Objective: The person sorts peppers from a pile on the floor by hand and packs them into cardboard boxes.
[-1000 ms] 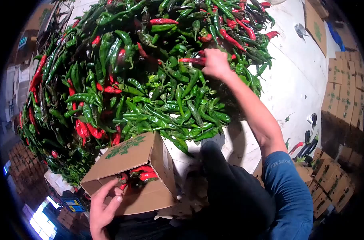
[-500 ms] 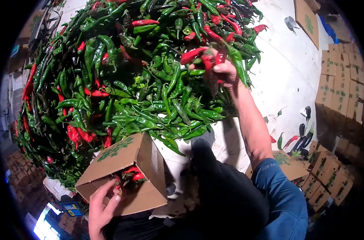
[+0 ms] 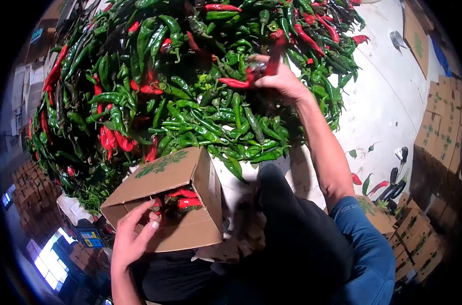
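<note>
My right hand is closed around several red peppers above the pile of peppers. One of its peppers points left and another sticks up past the fingers. My left hand is at the opening of a cardboard box. Its thumb and fingers close on a dark red pepper at the box's edge. More red peppers lie inside, partly hidden by the flaps. Green peppers make up most of the pile, with red and dark ones mixed in.
A white surface extends right of the pile, with scattered peppers and dark eggplants on it. Stacked cartons stand at the far right, more at lower right. My dark-clothed leg lies right of the box.
The view has shifted, so the pile appears further right and higher. My right hand has moved left over the pile with its red peppers. My left hand stays at the box opening.
</note>
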The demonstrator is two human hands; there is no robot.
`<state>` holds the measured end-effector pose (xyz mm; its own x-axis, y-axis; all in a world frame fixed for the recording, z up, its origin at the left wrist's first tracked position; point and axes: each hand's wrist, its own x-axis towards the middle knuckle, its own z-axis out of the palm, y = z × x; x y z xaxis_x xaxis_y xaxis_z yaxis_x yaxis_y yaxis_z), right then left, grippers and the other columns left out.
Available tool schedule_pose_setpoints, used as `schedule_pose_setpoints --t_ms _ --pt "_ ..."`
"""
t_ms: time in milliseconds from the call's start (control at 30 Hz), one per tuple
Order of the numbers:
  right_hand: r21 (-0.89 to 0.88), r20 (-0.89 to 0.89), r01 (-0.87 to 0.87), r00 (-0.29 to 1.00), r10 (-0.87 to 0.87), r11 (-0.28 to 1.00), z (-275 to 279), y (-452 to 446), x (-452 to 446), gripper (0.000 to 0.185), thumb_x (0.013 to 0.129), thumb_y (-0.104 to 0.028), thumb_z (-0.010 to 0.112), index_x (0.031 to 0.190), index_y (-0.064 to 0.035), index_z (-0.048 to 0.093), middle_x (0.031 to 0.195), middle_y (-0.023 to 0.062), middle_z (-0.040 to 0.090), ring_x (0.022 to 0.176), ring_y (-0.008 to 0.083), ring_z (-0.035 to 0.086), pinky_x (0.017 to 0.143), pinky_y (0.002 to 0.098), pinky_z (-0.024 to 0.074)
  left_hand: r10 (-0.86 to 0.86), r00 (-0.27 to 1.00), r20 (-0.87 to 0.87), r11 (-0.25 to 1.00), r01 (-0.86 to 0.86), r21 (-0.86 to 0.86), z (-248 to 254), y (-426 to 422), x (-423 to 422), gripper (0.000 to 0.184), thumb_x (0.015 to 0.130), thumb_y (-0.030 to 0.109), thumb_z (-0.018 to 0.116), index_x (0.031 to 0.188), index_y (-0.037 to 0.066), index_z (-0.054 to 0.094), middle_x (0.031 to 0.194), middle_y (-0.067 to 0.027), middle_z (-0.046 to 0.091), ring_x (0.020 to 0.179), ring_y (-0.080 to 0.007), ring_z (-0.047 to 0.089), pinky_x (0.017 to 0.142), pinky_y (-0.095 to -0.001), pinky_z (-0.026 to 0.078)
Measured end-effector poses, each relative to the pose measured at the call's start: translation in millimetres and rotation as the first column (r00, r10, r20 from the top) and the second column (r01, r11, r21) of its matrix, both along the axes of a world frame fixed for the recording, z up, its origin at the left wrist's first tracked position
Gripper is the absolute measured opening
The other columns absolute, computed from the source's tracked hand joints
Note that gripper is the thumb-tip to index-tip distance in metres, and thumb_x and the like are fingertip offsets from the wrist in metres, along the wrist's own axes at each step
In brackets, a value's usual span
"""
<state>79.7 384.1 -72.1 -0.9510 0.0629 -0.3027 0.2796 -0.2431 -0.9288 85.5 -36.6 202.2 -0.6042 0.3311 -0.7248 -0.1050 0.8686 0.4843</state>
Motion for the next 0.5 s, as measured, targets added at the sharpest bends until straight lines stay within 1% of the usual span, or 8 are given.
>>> schedule_pose_setpoints --t_ms 100,133,233,300,333,367,400,500 --pt "-0.529 -0.008 0.102 0.992 -0.126 0.842 23 13 12 0.077 0.078 -0.006 0.067 0.147 0.0025 0.035 0.11 0.0162 0.063 0.089 0.0257 0.068 0.079 0.0434 0.0616 0.058 0.998 0.002 0.998 -0.058 0.017 3 -6 0 0.039 0.089 0.008 0.07 0.126 -0.003 0.061 0.096 -0.0083 0.068 0.089 -0.0153 0.063 0.085 -0.0294 0.051" --pt "-0.55 -0.017 0.121 0.988 -0.156 0.826 29 14 9 0.075 0.08 -0.004 0.063 0.148 0.0019 0.032 0.109 0.0169 0.06 0.089 0.0285 0.069 0.078 0.0485 0.0634 0.067 0.998 -0.006 0.997 -0.067 0.033 4 -6 0 0.039 0.089 0.008 0.07 0.126 -0.003 0.061 0.096 -0.0082 0.068 0.089 -0.0152 0.063 0.086 -0.0293 0.05" --pt "-0.36 0.021 0.087 0.996 -0.085 0.929 77 -1 9 0.082 0.076 -0.01 0.073 0.148 0.0007 0.035 0.11 0.014 0.064 0.091 0.023 0.069 0.079 0.0399 0.0619 0.097 0.992 -0.076 0.992 -0.09 0.088 8 -8 1 0.039 0.091 0.006 0.067 0.128 -0.004 0.06 0.098 -0.0076 0.067 0.091 -0.0147 0.062 0.086 -0.0288 0.05" --pt "-0.086 -0.14 0.012 0.99 -0.024 0.996 134 -44 1 0.083 0.073 -0.014 0.079 0.146 -0.0009 0.04 0.104 0.0094 0.068 0.09 0.0159 0.068 0.079 0.032 0.0584 0.27 0.948 -0.165 0.95 -0.234 0.208 2 -22 3 0.042 0.094 0.005 0.059 0.135 -0.002 0.053 0.104 -0.0068 0.062 0.091 -0.0132 0.059 0.08 -0.0271 0.049" --pt "-0.095 -0.164 0.025 0.986 -0.041 0.995 166 -76 1 0.081 0.072 -0.014 0.082 0.143 -0.0015 0.044 0.099 0.0066 0.069 0.088 0.0123 0.067 0.079 0.0287 0.0553 0.344 0.913 -0.221 0.918 -0.277 0.283 5 -18 -3 0.043 0.096 0.003 0.056 0.138 -0.003 0.051 0.107 -0.0082 0.061 0.089 -0.0142 0.059 0.078 -0.0273 0.049" --pt "-0.244 -0.17 -0.047 0.985 0.005 0.969 196 -106 1 0.081 0.074 -0.009 0.079 0.146 -0.0033 0.041 0.115 0.0103 0.067 0.103 0.0188 0.066 0.092 0.0338 0.0551 0.42 0.862 -0.285 0.889 -0.328 0.319 9 -23 -10 0.042 0.098 0.005 0.056 0.139 -0.002 0.05 0.111 -0.0091 0.061 0.091 -0.0135 0.059 0.08 -0.0269 0.049" --pt "-0.245 -0.222 -0.164 0.969 0.11 0.956 213 -132 5 0.08 0.076 -0.01 0.076 0.146 -0.0021 0.036 0.116 0.0143 0.062 0.099 0.0243 0.065 0.087 0.0373 0.0552 0.503 0.807 -0.311 0.839 -0.37 0.398 12 -39 -19 0.042 0.099 0.007 0.055 0.14 -0.001 0.05 0.113 -0.0097 0.061 0.092 -0.0132 0.059 0.081 -0.0272 0.05" --pt "0.352 -0.48 -0.433 0.678 0.557 0.83 224 -206 30 0.079 0.083 -0.013 0.066 0.146 0.0017 0.021 0.116 0.0265 0.048 0.088 0.0408 0.063 0.072 0.0478 0.0555 0.705 0.622 -0.341 0.685 -0.473 0.554 27 -39 -32 0.038 0.102 0.009 0.052 0.137 -0.005 0.051 0.114 -0.0108 0.063 0.091 -0.012 0.06 0.082 -0.0245 0.048"
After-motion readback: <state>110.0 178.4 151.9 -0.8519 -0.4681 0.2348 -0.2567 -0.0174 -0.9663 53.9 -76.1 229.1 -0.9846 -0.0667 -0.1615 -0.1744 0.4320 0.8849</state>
